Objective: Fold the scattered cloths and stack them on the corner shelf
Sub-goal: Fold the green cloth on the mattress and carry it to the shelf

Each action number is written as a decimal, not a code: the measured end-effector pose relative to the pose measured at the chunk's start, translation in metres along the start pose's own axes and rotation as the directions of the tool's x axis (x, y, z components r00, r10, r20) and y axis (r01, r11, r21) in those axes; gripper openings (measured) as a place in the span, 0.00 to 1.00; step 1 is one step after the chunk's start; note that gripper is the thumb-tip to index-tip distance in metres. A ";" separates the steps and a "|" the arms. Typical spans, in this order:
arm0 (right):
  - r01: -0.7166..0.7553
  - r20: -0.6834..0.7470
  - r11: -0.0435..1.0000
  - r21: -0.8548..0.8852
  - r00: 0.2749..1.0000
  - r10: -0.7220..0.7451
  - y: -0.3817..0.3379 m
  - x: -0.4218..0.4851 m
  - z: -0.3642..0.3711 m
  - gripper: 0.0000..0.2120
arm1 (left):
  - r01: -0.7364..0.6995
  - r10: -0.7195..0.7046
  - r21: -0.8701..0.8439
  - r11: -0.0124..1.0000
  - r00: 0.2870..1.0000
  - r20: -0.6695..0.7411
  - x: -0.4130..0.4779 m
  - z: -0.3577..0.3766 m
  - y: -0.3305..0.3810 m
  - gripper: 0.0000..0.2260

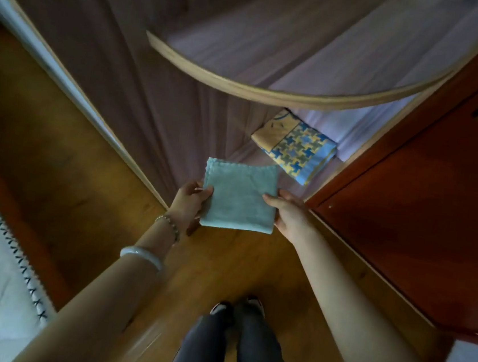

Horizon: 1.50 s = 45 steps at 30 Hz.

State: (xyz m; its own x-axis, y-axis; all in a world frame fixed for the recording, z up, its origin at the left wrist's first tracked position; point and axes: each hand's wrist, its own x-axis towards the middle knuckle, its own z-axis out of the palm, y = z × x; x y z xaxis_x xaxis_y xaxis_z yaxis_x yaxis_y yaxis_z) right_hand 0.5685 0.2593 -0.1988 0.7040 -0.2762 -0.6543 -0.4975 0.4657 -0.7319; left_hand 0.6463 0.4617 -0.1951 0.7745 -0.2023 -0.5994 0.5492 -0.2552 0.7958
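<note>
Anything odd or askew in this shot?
Nothing stands out. The grey cloth is folded flat, held at its sides by the left hand and right hand; the patterned cloth lies folded on the lower shelf.

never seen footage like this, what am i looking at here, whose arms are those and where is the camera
There is no machine here: a person wears a wide-angle camera on the head, so the one picture looks down along their own arms to their legs and the wooden floor. The left hand and right hand each pinch a side of a folded grey cloth, thumbs on top, holding it flat in the air. Ahead is a corner shelf unit: a curved upper shelf, and a lower shelf where a folded patterned cloth already lies. A red-brown door stands on the right.
</note>
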 end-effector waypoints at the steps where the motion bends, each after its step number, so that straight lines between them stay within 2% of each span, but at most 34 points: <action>1: -0.014 0.011 1.000 -0.014 1.000 0.014 0.006 0.020 0.000 0.07 | 0.012 -0.012 -0.008 1.000 1.000 -0.019 0.018 -0.001 -0.009 0.07; 5: -0.048 0.004 0.997 -0.068 0.999 0.049 0.032 0.095 -0.001 0.10 | 0.042 -0.042 -0.001 0.999 0.996 -0.084 0.088 0.007 -0.047 0.05; 7: -0.057 0.016 0.993 -0.100 0.998 0.059 0.042 0.127 -0.002 0.08 | 0.045 -0.047 -0.016 0.999 0.992 -0.119 0.119 0.012 -0.065 0.07; 10: 0.006 0.028 0.985 -0.174 1.000 -0.002 0.053 0.176 -0.004 0.06 | 0.036 -0.032 0.016 0.999 0.981 -0.192 0.159 0.016 -0.082 0.07; 13: 0.080 -0.043 0.944 -0.320 0.994 -0.099 0.060 0.213 -0.007 0.06 | 0.050 -0.030 0.080 0.995 0.972 -0.233 0.194 0.022 -0.094 0.08; 15: 0.140 -0.070 0.860 -0.490 0.978 -0.199 0.065 0.236 -0.004 0.10 | 0.073 -0.044 0.094 0.993 0.959 -0.281 0.213 0.019 -0.099 0.11; 18: 0.184 -0.023 0.706 -0.684 0.962 -0.273 0.068 0.248 0.003 0.18 | 0.057 0.003 0.184 0.981 0.949 -0.314 0.223 0.015 -0.106 0.13; 21: 0.228 0.047 0.570 -0.789 0.948 -0.314 0.074 0.249 0.008 0.11 | 0.048 0.070 0.325 0.945 0.937 -0.341 0.217 0.017 -0.108 0.13; 22: 0.247 0.057 0.543 -0.802 0.937 -0.343 0.075 0.249 0.009 0.11 | 0.056 0.083 0.367 0.928 0.932 -0.352 0.215 0.018 -0.108 0.13; 23: 0.258 0.057 0.506 -0.823 0.924 -0.378 0.074 0.248 0.010 0.15 | 0.067 0.104 0.430 0.900 0.927 -0.361 0.213 0.020 -0.107 0.15; 24: 0.265 0.064 0.434 -0.861 0.903 -0.424 0.075 0.246 0.011 0.19 | 0.064 0.151 0.514 0.855 0.918 -0.366 0.210 0.024 -0.106 0.17; 25: 0.288 0.107 0.311 -0.906 0.864 -0.491 0.077 0.244 0.011 0.22 | 0.042 0.234 0.616 0.786 0.903 -0.360 0.208 0.028 -0.110 0.20; 27: 0.353 0.303 -0.029 -0.935 0.756 -0.580 0.083 0.238 0.011 0.24 | -0.045 0.458 0.827 0.561 0.848 -0.265 0.206 0.036 -0.123 0.23; 28: 0.376 0.399 -0.161 -0.913 0.739 -0.543 0.089 0.239 0.011 0.24 | -0.080 0.525 0.899 0.430 0.832 -0.177 0.202 0.043 -0.127 0.23; 29: 0.386 0.468 -0.265 -0.884 0.749 -0.469 0.097 0.239 0.008 0.26 | -0.129 0.563 0.940 0.316 0.823 -0.076 0.200 0.049 -0.131 0.23; 31: 0.367 0.491 -0.371 -0.853 0.804 -0.335 0.111 0.241 0.002 0.29 | -0.237 0.578 0.965 0.110 0.806 0.132 0.202 0.058 -0.142 0.24; 32: 0.348 0.466 -0.379 -0.857 0.837 -0.287 0.116 0.243 -0.001 0.29 | -0.255 0.548 0.965 0.061 0.817 0.181 0.202 0.060 -0.145 0.25; 35: 0.330 0.429 -0.380 -0.864 0.878 -0.213 0.118 0.245 -0.005 0.32 | -0.214 0.456 0.977 0.016 0.871 0.184 0.209 0.059 -0.154 0.27; 37: 0.388 0.465 -0.337 -0.858 0.865 -0.188 0.112 0.241 -0.005 0.36 | -0.204 0.409 0.979 0.005 0.894 0.184 0.207 0.058 -0.152 0.29; 39: 0.405 0.480 -0.300 -0.864 0.842 -0.246 0.101 0.228 -0.001 0.37 | -0.191 0.414 0.980 0.054 0.897 0.152 0.198 0.055 -0.142 0.31; 42: 0.444 0.502 -0.244 -0.862 0.815 -0.289 0.078 0.197 0.001 0.30 | -0.177 0.488 0.977 0.120 0.868 0.097 0.170 0.047 -0.124 0.31; 45: 0.502 0.553 -0.232 -0.833 0.768 -0.325 0.050 0.151 0.007 0.31 | -0.199 0.534 0.966 0.166 0.842 0.081 0.127 0.036 -0.096 0.32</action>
State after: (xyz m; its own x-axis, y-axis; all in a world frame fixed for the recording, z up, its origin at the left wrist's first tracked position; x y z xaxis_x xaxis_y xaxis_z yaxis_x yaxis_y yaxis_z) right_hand 0.6533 0.2472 -0.3329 0.9820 0.1015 -0.1594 0.0463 -0.9471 -0.3176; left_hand 0.6804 0.4264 -0.3505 0.9196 -0.3832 -0.0866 -0.3656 -0.9155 0.1679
